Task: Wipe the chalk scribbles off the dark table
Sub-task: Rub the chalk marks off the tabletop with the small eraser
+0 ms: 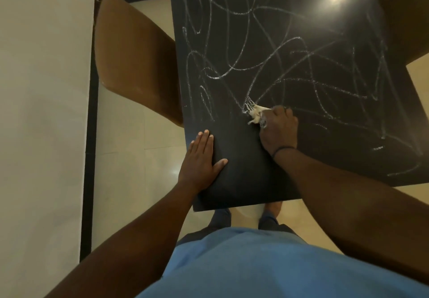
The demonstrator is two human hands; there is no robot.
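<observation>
Blue shirt (255, 263) at 6 o'clock, left hand (199, 161) flat with fingers straight on bare dark table (243, 170), right hand (278, 130) at 3 o'clock of it gripping white cloth (256, 113) against chalk scribbles (278, 65) spreading toward 12 o'clock, brown chair (132, 61) at 10 o'clock.

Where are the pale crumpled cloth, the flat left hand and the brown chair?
pale crumpled cloth (256, 113): head view, bunched part sticking out of the fist.
left hand (199, 162): head view, back of hand.
brown chair (130, 58): head view, seat.
</observation>
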